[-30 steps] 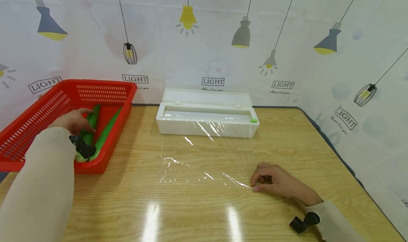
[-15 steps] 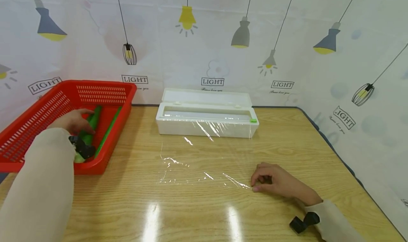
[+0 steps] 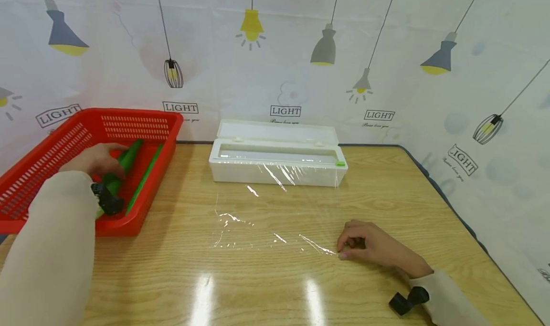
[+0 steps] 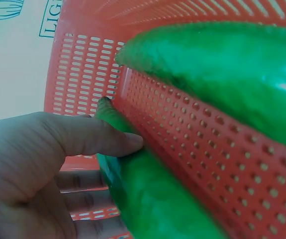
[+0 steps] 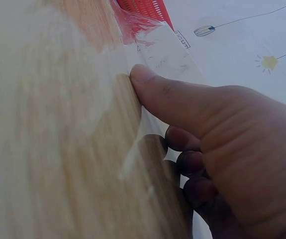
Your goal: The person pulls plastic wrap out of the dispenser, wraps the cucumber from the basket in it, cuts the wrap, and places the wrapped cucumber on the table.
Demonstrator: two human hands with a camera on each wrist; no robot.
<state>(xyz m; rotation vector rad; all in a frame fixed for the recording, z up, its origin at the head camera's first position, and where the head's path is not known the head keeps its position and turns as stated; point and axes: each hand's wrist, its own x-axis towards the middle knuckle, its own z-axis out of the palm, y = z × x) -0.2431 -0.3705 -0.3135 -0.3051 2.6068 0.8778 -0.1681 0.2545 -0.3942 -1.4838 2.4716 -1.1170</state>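
Observation:
In the red basket (image 3: 148, 211) my left hand (image 3: 92, 160) grips a long, smooth green vegetable (image 4: 157, 199) with a tapered, dark tip. The left wrist view has my thumb across its top and the fingers along its far side. A second such green vegetable (image 4: 217, 69) lies beside it, apart from the hand. On the right, my right hand (image 3: 365, 242) pinches the near right corner of clear plastic wrap (image 3: 275, 216), its other fingers curled. The wrap stretches over the table from a white dispenser box (image 3: 279, 174), whose lid stands up.
A small green slider (image 3: 340, 163) sits at the right end of the dispenser's front edge. The wooden table (image 3: 258, 288) meets a curtain (image 3: 240, 87) printed with lamps at the back and right. The basket wall rises between the left hand and the wrap.
The left hand has shifted slightly left, and the vegetable in its grip has moved and turned a little within the basket. The right hand and wrap have stayed put.

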